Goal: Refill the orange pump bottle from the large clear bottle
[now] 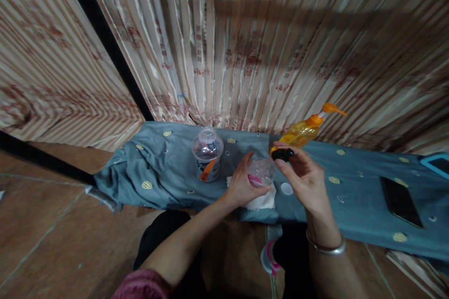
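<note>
My left hand (242,184) is wrapped round a small transparent plastic container (264,171) with a pink patch on it, tilted above a white tissue (262,202). Close to its right side, my right hand (304,175) pinches a small black object (282,154) between thumb and fingers; its exact kind is not plain. Beneath my right hand a white round disc (286,188) lies on the cloth. Just behind that hand is a yellow bottle (298,134) with an orange pump top, leaning to the right. To the left stands a larger transparent plastic bottle (206,156) with an orange and dark label.
A grey-blue patterned cloth (365,187) covers the low bench. On its right lie a dark phone (401,202) and a blue-edged device (438,163). Pleated curtains (245,42) hang behind, with a black pole (108,37) at left. Tiled floor (52,224) shows below.
</note>
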`<move>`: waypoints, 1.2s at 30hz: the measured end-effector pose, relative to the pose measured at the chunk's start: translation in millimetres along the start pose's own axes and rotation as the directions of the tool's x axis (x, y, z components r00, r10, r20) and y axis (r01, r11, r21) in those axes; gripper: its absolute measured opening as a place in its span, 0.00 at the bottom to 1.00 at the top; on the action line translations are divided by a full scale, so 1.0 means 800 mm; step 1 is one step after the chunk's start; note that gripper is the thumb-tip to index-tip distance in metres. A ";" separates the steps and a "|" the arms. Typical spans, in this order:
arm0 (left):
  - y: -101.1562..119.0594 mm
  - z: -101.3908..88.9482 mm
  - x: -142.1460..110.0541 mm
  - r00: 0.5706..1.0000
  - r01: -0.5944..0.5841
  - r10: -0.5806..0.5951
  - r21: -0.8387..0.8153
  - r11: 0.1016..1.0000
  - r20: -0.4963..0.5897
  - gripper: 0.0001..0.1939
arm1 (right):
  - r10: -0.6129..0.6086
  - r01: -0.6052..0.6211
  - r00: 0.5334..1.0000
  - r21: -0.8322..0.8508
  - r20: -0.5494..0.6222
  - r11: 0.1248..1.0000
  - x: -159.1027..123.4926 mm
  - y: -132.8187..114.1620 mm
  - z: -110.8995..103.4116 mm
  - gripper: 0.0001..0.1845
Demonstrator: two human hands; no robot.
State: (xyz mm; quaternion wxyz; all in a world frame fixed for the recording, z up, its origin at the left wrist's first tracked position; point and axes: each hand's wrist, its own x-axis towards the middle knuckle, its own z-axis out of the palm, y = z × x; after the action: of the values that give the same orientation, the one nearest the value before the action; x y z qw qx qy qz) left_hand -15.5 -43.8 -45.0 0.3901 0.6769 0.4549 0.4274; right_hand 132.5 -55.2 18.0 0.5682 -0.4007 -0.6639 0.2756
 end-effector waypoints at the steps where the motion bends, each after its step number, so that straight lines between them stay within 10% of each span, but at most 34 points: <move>1: 0.000 0.000 0.000 1.000 0.001 -0.001 0.002 1.000 0.004 0.50 | 0.019 -0.018 1.000 0.019 -0.024 1.000 0.002 0.001 -0.003 0.14; 8: 0.002 -0.003 -0.001 1.000 0.031 -0.031 0.022 0.999 0.000 0.50 | 0.222 -0.265 0.952 -0.205 -0.213 0.942 -0.014 0.076 -0.052 0.21; 14: 0.004 -0.004 -0.001 0.998 0.058 -0.058 0.016 0.998 0.016 0.48 | 0.419 -0.477 0.871 -0.648 -0.257 0.594 -0.059 0.147 -0.100 0.25; 21: 0.004 -0.004 -0.002 0.996 0.092 -0.092 0.049 0.995 -0.007 0.39 | 0.574 -0.450 0.793 -0.832 -0.205 0.325 -0.074 0.164 -0.112 0.16; 28: 0.001 -0.006 -0.003 1.000 0.023 -0.022 0.044 0.999 -0.020 0.42 | 0.412 -0.456 0.868 -0.773 -0.277 0.441 -0.076 0.131 -0.095 0.44; 36: -0.002 -0.006 -0.002 0.997 0.075 -0.076 -0.033 0.997 -0.033 0.54 | 0.144 -0.316 0.939 -0.616 -0.312 0.721 -0.077 0.032 -0.043 0.40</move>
State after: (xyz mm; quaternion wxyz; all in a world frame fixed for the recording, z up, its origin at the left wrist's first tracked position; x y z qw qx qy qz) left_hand -21.2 -44.3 -45.0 0.4089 0.6455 0.4800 0.4310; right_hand 173.6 -96.4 -29.0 0.4283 -0.6849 -0.5880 0.0420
